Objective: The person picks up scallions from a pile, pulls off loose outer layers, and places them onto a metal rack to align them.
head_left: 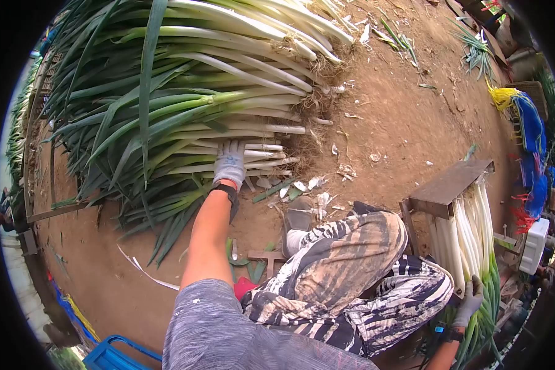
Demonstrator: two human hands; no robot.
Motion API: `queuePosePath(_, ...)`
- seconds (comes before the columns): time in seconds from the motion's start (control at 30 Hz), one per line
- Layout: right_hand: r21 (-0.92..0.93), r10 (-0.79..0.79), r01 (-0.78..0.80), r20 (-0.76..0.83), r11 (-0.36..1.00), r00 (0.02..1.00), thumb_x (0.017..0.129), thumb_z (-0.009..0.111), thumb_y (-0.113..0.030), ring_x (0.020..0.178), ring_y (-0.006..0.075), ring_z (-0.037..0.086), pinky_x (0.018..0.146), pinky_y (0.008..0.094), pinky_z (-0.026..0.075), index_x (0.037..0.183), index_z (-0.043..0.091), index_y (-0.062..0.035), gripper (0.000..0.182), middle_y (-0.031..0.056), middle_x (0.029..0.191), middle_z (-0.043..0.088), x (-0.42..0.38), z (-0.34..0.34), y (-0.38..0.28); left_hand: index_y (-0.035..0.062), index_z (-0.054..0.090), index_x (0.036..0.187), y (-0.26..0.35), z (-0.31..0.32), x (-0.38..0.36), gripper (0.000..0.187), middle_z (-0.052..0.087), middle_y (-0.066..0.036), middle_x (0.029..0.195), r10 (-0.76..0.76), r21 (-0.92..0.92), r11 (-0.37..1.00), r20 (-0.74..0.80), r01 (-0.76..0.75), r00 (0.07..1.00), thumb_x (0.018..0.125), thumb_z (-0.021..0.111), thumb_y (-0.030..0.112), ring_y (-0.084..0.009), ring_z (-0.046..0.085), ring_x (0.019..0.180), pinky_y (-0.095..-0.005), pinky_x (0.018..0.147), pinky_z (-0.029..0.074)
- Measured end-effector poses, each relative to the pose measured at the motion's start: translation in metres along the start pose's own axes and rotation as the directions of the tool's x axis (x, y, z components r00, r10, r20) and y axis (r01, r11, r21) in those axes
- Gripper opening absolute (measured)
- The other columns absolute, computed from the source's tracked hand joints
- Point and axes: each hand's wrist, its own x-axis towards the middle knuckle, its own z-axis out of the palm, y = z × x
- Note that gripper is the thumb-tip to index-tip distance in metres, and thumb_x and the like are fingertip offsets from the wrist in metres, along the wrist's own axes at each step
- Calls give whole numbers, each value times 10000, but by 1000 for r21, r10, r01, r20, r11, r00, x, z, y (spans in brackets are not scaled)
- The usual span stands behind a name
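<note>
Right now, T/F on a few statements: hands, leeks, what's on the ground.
1. The left hand rests on the big leek pile. True.
2. Both hands are bare. False: each wears a grey glove.
3. The right hand is on the upright leek bundle beside the wooden stand. True.
4. The ground is concrete. False: it is bare brown soil with trimmings.
5. The blue crate sits on top of the pile. False: it is at the bottom edge, on the ground.
</note>
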Motion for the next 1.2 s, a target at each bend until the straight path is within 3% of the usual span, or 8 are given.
queuePosePath(0.1, -37, 23, -23, -7, 999, 1000, 889, 567, -81, 979, 162, 578, 883, 293, 447, 1152, 591, 48, 294, 113, 1102, 631, -3, 0, -5, 131, 542, 1158, 7, -15, 25, 384, 546, -87, 1170, -88, 58, 995, 182, 79, 979, 785, 596, 205, -252, 497, 1138, -402, 976, 362)
queuePosePath(0.13, -50, 32, -32, -10, 998, 999, 891, 561, -73, 983, 164, 580, 882, 291, 449, 1155, 589, 51, 293, 118, 1113, 630, -3, 0, -3, 157, 584, 1021, 6, 20, 31, 194, 587, -54, 1023, -92, 146, 985, -26, 95, 995, 831, 543, 157, -224, 554, 1012, -369, 848, 420)
queuePosePath(0.27, -93, 58, -61, -33, 994, 998, 897, 554, -77, 980, 164, 586, 872, 290, 456, 1151, 591, 53, 287, 121, 1121, 632, -5, 0, -3, 182, 609, 1041, 3, 1, 34, 205, 610, -52, 1002, -65, 133, 990, 122, 48, 990, 863, 508, 161, -213, 578, 989, -365, 816, 443)
queuePosePath(0.4, -44, 52, -55, -59, 998, 997, 890, 574, -110, 943, 157, 592, 883, 287, 446, 1118, 613, 49, 281, 103, 1070, 650, -6, 5, -6, 172, 610, 1042, 2, 20, 21, 203, 616, -45, 969, -17, 113, 993, -9, 17, 1000, 864, 513, 166, -225, 596, 956, -380, 812, 454)
queuePosePath(0.5, -82, 39, -43, -50, 996, 998, 888, 577, -111, 948, 164, 598, 890, 293, 446, 1109, 619, 50, 277, 108, 1066, 653, -6, 1, -5, 174, 608, 1039, -2, 11, 22, 201, 624, -43, 981, 6, 69, 998, 89, -12, 996, 876, 491, 164, -229, 598, 968, -376, 820, 456)
queuePosePath(0.67, -98, 48, -54, -56, 994, 997, 883, 579, -103, 963, 175, 603, 900, 299, 445, 1103, 622, 54, 274, 121, 1065, 655, -8, 2, -17, 172, 659, 1045, -1, -70, 16, 295, 660, -58, 1023, 164, 22, 982, 412, -190, 896, 750, 678, 181, -234, 608, 1020, -345, 868, 451)
queuePosePath(1.03, -66, 105, -107, -30, 992, 994, 905, 552, -111, 983, 165, 576, 888, 289, 433, 1140, 600, 31, 278, 100, 1114, 624, 4, -9, 17, 159, 610, 880, -18, -81, -73, 189, 630, -37, 845, 434, -185, 893, 120, -409, 893, 700, 651, 114, -236, 616, 846, -356, 747, 467)
queuePosePath(1.2, -147, 59, -59, -1, 987, 998, 911, 541, -105, 994, 166, 580, 895, 283, 432, 1143, 600, 30, 274, 96, 1105, 632, 10, -16, 27, 155, 592, 899, -8, -63, -52, 169, 616, -36, 825, 363, -175, 916, -23, -361, 932, 735, 627, 134, -231, 617, 834, -358, 732, 480)
